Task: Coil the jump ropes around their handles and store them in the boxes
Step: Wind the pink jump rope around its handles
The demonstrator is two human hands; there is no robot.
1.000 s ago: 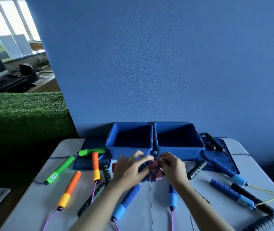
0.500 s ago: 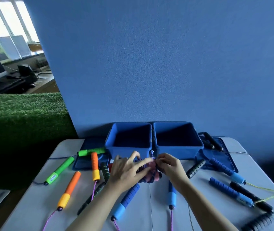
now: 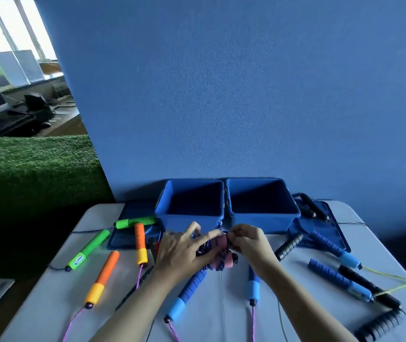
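Note:
A pink-handled jump rope bundle, wound with dark blue cord, lies just in front of two open blue boxes, the left box and the right box. My left hand rests over the bundle's left side, fingers curled around it. My right hand pinches the cord's end at the bundle's top. Much of the bundle is hidden under my hands. Both boxes look empty.
Loose ropes lie around on the white table: green handles, orange handles, blue handles near me, more blue handles and black handles at right. Blue lids flank the boxes.
Both hands have shifted slightly toward the boxes with the bundle, and my right fingers have worked the cord end at the top of the bundle.

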